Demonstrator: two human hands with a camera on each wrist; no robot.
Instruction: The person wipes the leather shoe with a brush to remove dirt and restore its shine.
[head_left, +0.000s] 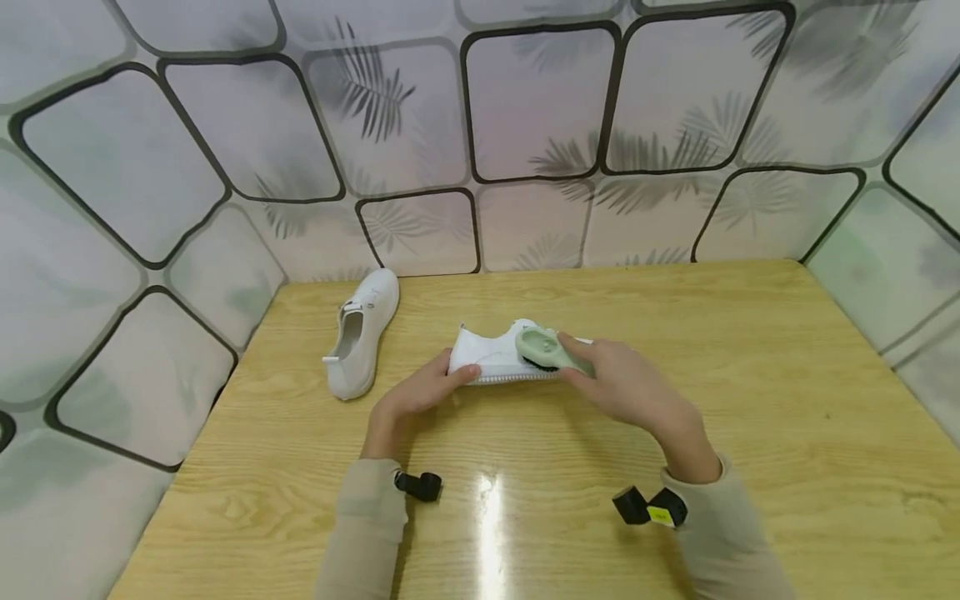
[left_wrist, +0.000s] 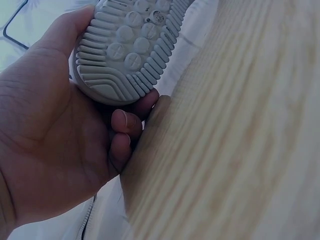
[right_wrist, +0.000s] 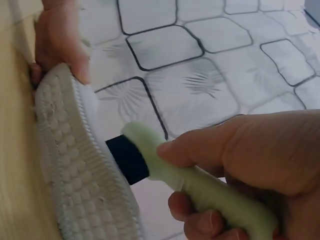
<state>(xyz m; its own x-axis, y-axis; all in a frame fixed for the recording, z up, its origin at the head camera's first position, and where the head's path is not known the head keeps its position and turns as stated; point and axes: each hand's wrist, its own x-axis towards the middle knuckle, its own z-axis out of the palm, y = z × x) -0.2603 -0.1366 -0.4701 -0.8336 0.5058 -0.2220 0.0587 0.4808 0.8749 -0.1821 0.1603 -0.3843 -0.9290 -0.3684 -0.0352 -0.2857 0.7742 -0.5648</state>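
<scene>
White low-cut sneaker (head_left: 491, 354) at the centre of the head view, turned sideways, heel toward the left of the frame; whether it touches the tabletop cannot be told. Its studded outsole (left_wrist: 122, 50), with a ridged border, fills the upper centre of the left wrist view. A pale green handled scrub brush (head_left: 546, 346) lies over the shoe's side, its black bristles (right_wrist: 128, 157) facing the upper just above the outsole edge. The left hand (head_left: 427, 387) grips the heel, thumb along the near side and the other fingers curled beneath. The right hand (head_left: 626, 383) has its fingers wrapped around the brush handle, thumb pressed near the brush head. Beige sleeves (head_left: 371, 517) enter from the bottom of the frame; 1 black device (head_left: 420, 486) sits at each wrist, the right-hand one bearing 1 yellow label (head_left: 662, 516). A 2nd white sneaker (head_left: 372, 333) stands upright left of centre, toe toward the top of the frame, well apart from the brush. Wood-grain tabletop (head_left: 810, 400) beneath, with a bright reflection at lower centre; pale backdrop (head_left: 540, 100) with dark rounded outlines and grey fronds across the upper frame.
</scene>
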